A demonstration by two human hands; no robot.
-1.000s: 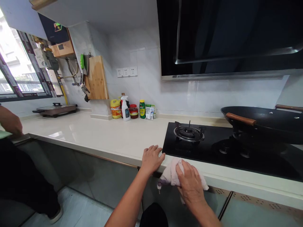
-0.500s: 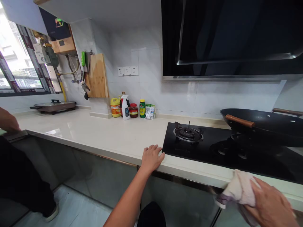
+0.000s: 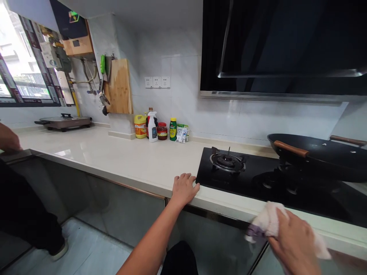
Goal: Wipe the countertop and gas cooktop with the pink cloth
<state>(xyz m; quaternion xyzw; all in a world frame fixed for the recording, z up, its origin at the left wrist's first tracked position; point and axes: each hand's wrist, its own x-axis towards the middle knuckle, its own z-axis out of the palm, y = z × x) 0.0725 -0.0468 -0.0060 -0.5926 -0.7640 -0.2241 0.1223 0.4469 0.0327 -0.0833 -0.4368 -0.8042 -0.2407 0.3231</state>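
My left hand [image 3: 184, 188] lies flat on the front of the white countertop [image 3: 137, 160], fingers spread, beside the left corner of the black gas stove [image 3: 243, 181]. In my right hand [image 3: 298, 236] is a bunched white cloth [image 3: 268, 219] with a purplish patch. The cloth is at the counter's front edge below the stove, and part of it shows past the far side of the hand. A black wok [image 3: 321, 158] with wooden handles sits on the right burner. The left burner [image 3: 228, 161] has nothing on it.
By the wall stand a white spray bottle [image 3: 152, 129], a yellow jug [image 3: 140, 126], a red-lidded jar [image 3: 162, 131] and a green bottle [image 3: 173, 130]. A lidded electric pan [image 3: 64, 123] is far left. Another person's leg [image 3: 27, 214] shows at left. The range hood [image 3: 281, 46] overhangs the stove.
My right hand has moved left along the counter's front edge with the cloth. My left hand stays on the counter. The view has shifted slightly.
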